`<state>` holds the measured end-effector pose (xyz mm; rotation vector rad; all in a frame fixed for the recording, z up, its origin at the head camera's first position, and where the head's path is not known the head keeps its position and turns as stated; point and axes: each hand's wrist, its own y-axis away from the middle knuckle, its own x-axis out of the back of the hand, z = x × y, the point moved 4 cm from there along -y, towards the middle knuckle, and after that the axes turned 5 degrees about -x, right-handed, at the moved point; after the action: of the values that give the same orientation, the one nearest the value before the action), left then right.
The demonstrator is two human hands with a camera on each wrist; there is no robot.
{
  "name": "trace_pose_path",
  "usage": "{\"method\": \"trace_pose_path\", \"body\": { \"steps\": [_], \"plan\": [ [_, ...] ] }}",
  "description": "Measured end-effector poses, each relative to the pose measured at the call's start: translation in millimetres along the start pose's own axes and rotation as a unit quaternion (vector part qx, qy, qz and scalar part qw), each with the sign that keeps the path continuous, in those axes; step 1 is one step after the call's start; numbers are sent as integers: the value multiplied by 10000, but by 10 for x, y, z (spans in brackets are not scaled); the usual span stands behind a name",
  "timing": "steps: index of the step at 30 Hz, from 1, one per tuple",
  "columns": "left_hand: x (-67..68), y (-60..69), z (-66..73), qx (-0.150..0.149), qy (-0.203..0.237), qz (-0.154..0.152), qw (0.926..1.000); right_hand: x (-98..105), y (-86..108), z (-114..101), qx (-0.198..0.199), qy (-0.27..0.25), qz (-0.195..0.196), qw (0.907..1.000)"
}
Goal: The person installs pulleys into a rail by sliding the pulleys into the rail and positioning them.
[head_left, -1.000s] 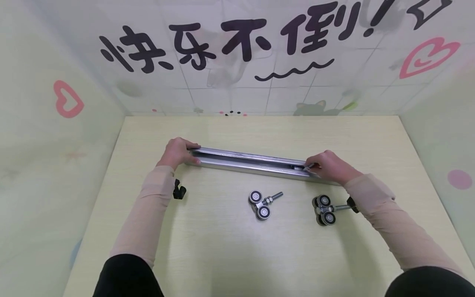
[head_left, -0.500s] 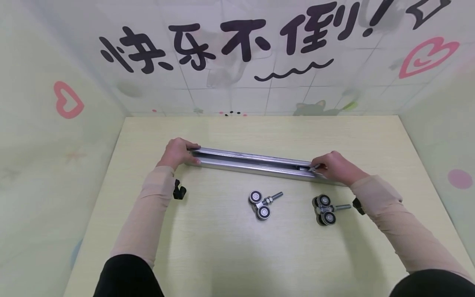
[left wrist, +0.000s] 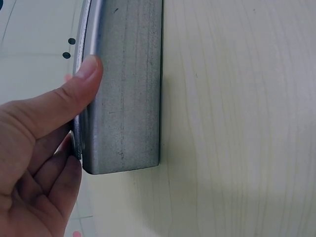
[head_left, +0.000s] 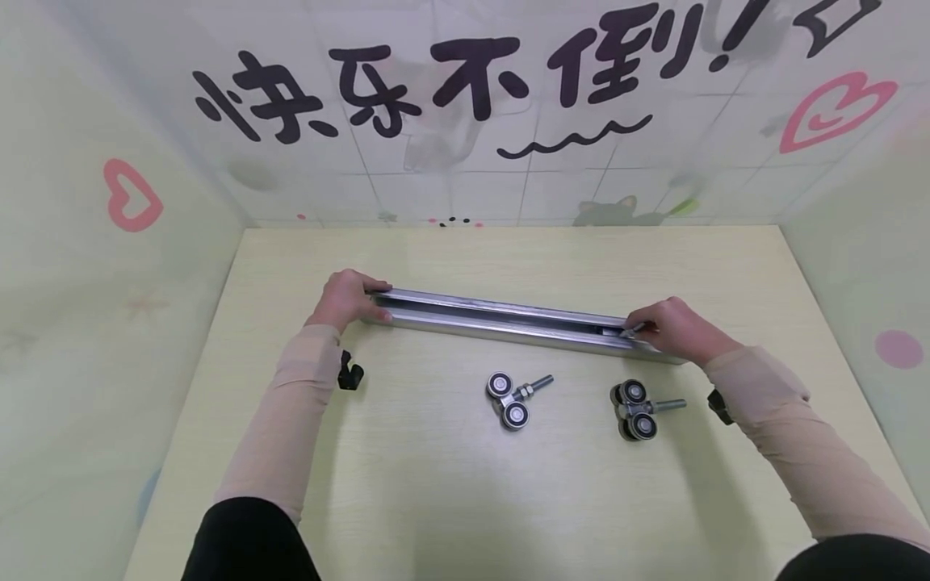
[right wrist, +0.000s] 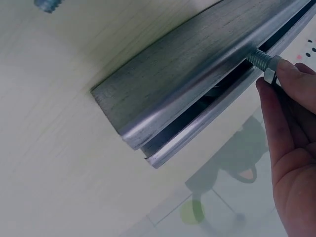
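A silver metal channel rail (head_left: 494,317) lies across the table, its long slot facing up. My left hand (head_left: 345,300) grips its left end, and in the left wrist view the thumb of that hand (left wrist: 44,133) presses on the rail's side (left wrist: 126,89). Near the other end, my right hand (head_left: 676,329) pinches a threaded bolt with a nut. In the right wrist view the bolt (right wrist: 260,59) stands out of the slot of the rail (right wrist: 173,84), between thumb and fingers of the right hand (right wrist: 291,118). Whatever it joins inside the rail is mostly hidden.
Two wheeled roller pieces with threaded bolts lie on the pale table (head_left: 436,484) in front of the rail: one at the middle (head_left: 516,397), one at the right (head_left: 639,410). Behind the table stands a printed backdrop (head_left: 450,194), with pale walls at both sides.
My right hand has slid to the right along the rail, with the bolt in its fingers moving along the slot. The left hand and the rail have hardly moved.
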<state>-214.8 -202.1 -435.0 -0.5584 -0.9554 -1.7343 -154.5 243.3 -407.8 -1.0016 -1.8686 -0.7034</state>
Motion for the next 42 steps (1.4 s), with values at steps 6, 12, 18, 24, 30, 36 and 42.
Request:
{"method": "trace_pose_path", "body": {
  "steps": [6,12,18,24,30,36,42],
  "plan": [
    [6,-5,2,-23,3,-6,10000,42,51,40,-25,-16,5,10000],
    [25,12,-6,4,-31,-39,10000,66,111,122,-137,64,75,9999],
    [24,12,1,46,-52,-61,10000,83,131,148,-58,57,73,9999],
    [9,10,13,43,-32,-83,10000,96,169,184,-59,90,126,9999],
    [6,8,10,72,-15,-65,10000,108,209,218,-143,95,126,9998],
    [7,9,20,141,28,-64,9999,132,255,239,-260,63,149,9995],
    [15,15,15,171,30,-64,9998,148,280,260,-259,69,169,9995]
  ]
}}
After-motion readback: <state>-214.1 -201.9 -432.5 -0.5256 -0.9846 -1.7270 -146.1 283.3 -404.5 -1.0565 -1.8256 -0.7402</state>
